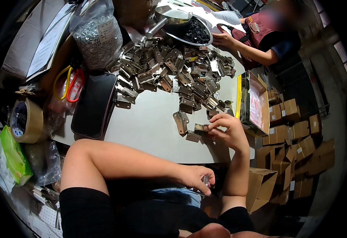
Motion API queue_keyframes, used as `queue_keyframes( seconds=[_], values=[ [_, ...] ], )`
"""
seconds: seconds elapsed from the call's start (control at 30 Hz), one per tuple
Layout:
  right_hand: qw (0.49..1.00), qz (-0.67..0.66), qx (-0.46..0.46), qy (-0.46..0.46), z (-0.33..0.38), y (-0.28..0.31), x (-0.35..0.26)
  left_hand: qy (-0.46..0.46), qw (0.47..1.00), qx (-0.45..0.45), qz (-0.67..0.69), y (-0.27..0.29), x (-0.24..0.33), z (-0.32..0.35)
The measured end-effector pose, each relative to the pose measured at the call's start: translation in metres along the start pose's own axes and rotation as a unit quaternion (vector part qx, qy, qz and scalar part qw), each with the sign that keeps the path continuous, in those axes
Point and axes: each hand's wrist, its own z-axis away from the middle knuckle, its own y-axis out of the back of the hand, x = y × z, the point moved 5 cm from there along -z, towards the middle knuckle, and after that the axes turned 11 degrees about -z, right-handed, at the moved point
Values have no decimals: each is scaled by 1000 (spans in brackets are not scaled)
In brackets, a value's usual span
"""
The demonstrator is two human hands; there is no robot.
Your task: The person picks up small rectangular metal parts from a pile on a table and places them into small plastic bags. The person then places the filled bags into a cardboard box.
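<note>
A: Where the left hand [195, 178] hangs below the table [149, 131] edge, what do its fingers hold?

B: They curl narrowly round a small shiny piece [206, 181]; what kind, I cannot tell.

A: And the right hand [229, 131]?

B: Up on the table, its fingertips pinch a small metal hinge [202, 127]. Loose hinges lie touching or just beside those fingers, one [180, 121] just to their left.

A: Beyond the fingers?

B: The big hinge pile [177, 73] spreads farther up the table. Well left of the fingers lie a dark phone [94, 104], scissors [68, 83] and a tape roll [26, 121]; just right of them, a tray of bags [254, 101], then small cartons [292, 131].

A: Farthest?

B: A bowl of black parts [193, 31], with another person's hand [223, 39] at its rim.
</note>
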Motion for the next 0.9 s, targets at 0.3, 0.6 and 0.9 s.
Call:
queue_keyframes(
  seconds=[0.3,0.6,0.9],
  values=[
    [991,119,10,63,7,-29,-16,12,1000,0,15,1,2,1],
    [992,-86,66,60,49,-7,-28,13,982,55,180,8,13,7],
    [989,-97,-108,14,99,-11,-58,-78,979,105,156,13,15,3]
  ],
)
